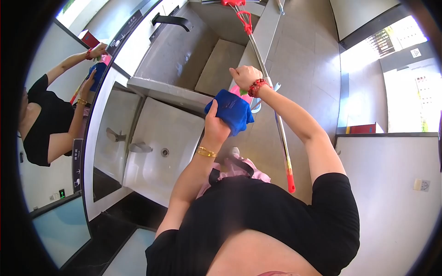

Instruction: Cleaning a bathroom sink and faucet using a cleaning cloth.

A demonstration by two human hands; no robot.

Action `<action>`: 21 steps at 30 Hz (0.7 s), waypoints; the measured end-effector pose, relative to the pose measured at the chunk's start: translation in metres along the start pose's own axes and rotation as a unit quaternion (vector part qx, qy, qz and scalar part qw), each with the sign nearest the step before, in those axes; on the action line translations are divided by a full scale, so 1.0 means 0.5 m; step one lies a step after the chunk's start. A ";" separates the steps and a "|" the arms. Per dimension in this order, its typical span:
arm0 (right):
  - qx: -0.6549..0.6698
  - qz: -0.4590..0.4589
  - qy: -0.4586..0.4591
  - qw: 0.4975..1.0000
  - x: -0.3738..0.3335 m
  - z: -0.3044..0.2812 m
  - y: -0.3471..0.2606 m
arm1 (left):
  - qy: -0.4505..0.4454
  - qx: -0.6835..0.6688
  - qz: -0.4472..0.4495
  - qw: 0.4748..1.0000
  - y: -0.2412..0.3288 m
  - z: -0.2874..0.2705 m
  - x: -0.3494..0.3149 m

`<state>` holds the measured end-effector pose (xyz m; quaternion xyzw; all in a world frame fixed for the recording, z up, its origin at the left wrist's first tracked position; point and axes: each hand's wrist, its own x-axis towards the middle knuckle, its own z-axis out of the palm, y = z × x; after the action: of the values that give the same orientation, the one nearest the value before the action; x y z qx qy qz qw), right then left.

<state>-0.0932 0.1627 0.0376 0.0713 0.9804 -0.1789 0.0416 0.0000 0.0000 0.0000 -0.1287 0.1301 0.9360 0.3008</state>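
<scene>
My left hand (216, 126) grips a folded blue cloth (233, 110), its thumb lying along the cloth's near left side. Just beyond it, my right hand (246, 76) is closed, with the wrist bent and a red beaded bracelet on it. Below that hand shows a pink container (240, 92) with a small green part, held by the hand and partly covered by the cloth. A mop (282, 133) with a silver pole, red fittings and a red end grip slants past my right wrist, behind my forearm.
To the left is a white washbasin (159, 138) with a tap (140, 147). Beyond it lies a deep grey sink (184, 60) under a black spout (172, 21). A mirror (55, 101) lines the left wall. Tiled floor (308, 60) and a white partition (391, 184) are on the right.
</scene>
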 end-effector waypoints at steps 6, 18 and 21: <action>0.005 0.009 0.004 1.000 -0.030 -0.008 -0.020 | -0.010 -0.032 0.024 0.999 0.006 -0.013 -0.022; 0.019 0.016 -0.017 1.000 -0.017 -0.001 -0.006 | 0.001 -0.079 0.053 0.995 -0.005 0.006 -0.035; 0.015 0.025 -0.023 0.999 -0.020 -0.012 -0.015 | 0.010 -0.068 0.067 0.995 -0.009 0.012 -0.030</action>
<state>-0.0848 0.1568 0.0469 0.0918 0.9743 -0.1942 0.0672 0.0134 -0.0025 0.0096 -0.1495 0.0778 0.9594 0.2263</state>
